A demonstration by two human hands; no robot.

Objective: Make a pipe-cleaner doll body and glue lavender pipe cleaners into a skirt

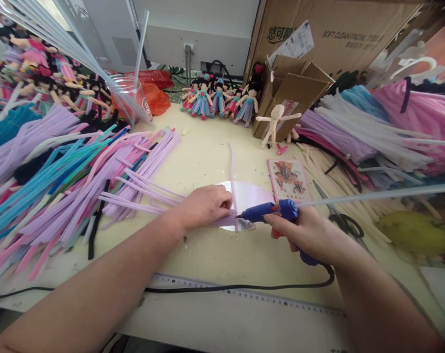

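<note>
Lilac strips [226, 220] in left hand [207, 203], glue gun [258, 212] in right [302, 228], "SOFT CLEAN FACIAL" carton [342, 53]

Bright, soft light spreads across the table [203, 255], with faint shadows. Glare whitens the shiny disc [253, 196] at the centre. Toward 4 o'clock the right forearm [377, 294] dims. Wide-angle distortion stretches the edges; just past 3 o'clock, a green object [415, 233] blurs.

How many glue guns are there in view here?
1: the blue glue gun, held in the right hand, its nozzle pointing toward the light purple strips at the left hand. Any others may be hidden from view.
</note>
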